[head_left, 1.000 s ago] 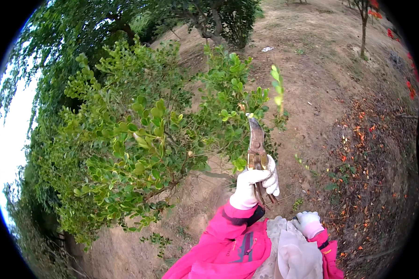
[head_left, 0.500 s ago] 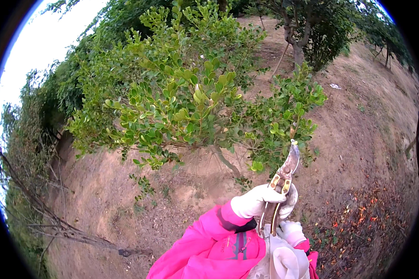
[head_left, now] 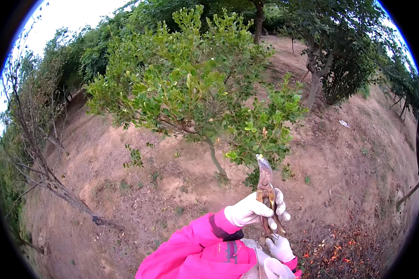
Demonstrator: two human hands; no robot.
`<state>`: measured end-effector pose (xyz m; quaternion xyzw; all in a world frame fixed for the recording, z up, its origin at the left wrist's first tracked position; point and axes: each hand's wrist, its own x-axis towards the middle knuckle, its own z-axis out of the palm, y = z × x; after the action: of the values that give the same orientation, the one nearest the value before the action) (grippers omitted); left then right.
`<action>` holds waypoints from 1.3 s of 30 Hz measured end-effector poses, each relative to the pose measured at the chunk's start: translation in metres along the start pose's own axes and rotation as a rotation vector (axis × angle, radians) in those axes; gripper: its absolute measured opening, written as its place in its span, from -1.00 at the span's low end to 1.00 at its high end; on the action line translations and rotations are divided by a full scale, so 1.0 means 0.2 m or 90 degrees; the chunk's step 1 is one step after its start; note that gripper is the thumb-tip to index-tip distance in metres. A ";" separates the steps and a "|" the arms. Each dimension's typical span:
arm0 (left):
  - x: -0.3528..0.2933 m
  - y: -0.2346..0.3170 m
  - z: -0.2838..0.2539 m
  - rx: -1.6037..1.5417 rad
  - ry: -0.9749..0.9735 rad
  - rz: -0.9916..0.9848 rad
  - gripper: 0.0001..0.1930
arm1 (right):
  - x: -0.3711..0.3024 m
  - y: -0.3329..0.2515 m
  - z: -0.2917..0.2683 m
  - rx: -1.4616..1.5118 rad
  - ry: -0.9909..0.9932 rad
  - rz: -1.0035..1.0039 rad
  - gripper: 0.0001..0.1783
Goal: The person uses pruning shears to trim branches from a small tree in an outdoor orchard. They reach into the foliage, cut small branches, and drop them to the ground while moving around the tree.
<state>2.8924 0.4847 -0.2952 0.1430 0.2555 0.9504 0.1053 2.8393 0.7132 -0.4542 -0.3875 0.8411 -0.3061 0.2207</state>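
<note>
My left hand (head_left: 250, 210), in a white glove with a pink sleeve behind it, is closed round a pair of pruning shears (head_left: 265, 179). The worn metal blades point up and away, with a light spot at the tip, and the handles slant down past my fingers. Just below the handle ends is my right hand (head_left: 281, 249), also white-gloved, its fingers drawn together by a small dark bit I cannot make out. Beyond the blade tip stands a leafy green shrub (head_left: 186, 93) with a slim bent trunk; its low right branches come close to the shears.
Bare branches of a dry shrub (head_left: 74, 200) spread at the left. Orange-red leaves (head_left: 335, 251) lie on brown soil at the lower right. A propped tree (head_left: 314, 83) stands farther back, with a pale scrap (head_left: 344, 123) on the sloping ground.
Both hands and the shears have shifted left and slightly down in the picture. The view has swung too, so the shrub's trunk and dry branches appear displaced. The shears stay in my left hand.
</note>
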 end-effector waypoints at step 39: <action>-0.70 -0.09 0.04 0.089 0.255 0.145 -0.28 | 0.15 -1.04 0.10 0.826 0.140 -0.139 -0.29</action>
<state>3.0293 0.4653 -0.3281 -0.0138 0.3190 0.9454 -0.0657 2.9413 0.5755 -0.3304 -0.2257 0.4596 -0.8086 0.2898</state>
